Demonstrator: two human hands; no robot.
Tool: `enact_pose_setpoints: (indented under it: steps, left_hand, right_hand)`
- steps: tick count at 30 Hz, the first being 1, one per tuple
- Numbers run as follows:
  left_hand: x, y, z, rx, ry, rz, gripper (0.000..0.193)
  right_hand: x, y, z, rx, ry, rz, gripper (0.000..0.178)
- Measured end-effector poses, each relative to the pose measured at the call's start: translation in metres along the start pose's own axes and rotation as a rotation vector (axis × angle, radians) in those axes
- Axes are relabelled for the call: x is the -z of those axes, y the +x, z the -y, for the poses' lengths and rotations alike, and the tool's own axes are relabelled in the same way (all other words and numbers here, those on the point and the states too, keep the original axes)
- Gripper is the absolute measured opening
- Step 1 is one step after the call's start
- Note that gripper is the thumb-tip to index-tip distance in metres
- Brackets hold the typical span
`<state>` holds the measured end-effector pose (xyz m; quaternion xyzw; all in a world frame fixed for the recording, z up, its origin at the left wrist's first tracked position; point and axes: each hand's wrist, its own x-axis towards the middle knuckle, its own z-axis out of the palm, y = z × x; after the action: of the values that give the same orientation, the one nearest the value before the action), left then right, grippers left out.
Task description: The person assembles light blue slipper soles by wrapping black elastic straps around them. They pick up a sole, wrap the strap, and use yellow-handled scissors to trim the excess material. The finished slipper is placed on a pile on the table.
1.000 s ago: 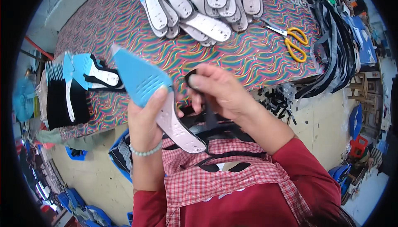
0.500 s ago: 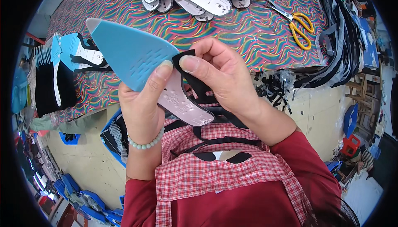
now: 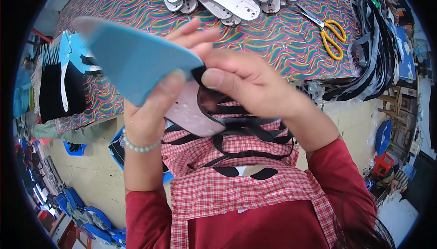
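Observation:
An insole board (image 3: pixel 141 58) with a pointed blue front and a pinkish-white heel is held up over the table's near edge. My left hand (image 3: pixel 152 101) grips it at the waist, thumb on top and fingers reaching beneath to the far side. A narrow black strip (image 3: pixel 199 73) lies against the board's inner edge where blue meets pink. My right hand (image 3: pixel 250 78) pinches this strip between thumb and forefinger, close beside the board. Motion blurs the board's tip and several fingertips. More black strips (image 3: pixel 236 142) lie across my checked apron.
On the patterned table (image 3: pixel 273 44) are a pile of white insole boards (image 3: pixel 232 3) and yellow-handled scissors (image 3: pixel 334 37). Black strips (image 3: pixel 375 44) hang at the right edge. Blue pieces (image 3: pixel 75 53) and black cloth (image 3: pixel 52 87) lie at the left. Blue bins (image 3: pixel 93 217) stand on the floor.
The insole board and my left hand have shifted slightly left, and the board has tilted. My left fingers now show beyond its far edge. My right hand still pinches the black strip.

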<state>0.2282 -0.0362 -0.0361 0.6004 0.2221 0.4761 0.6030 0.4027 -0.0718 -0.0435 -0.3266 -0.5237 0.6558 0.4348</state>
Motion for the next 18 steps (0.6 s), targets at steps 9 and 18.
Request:
enact_pose_setpoints:
  steps: [9,18]
  left_hand:
    - [-0.001,-0.026,-0.008,-0.009,-0.148,-0.18,0.049]
    - [-0.008,-0.018,-0.025,-0.017,0.228,-0.035,0.056]
  right_hand:
    - [-0.018,-0.023,-0.018,0.161,-0.265,-0.273,0.03]
    - [-0.001,-0.009,-0.011,-0.137,0.283,0.116,0.046]
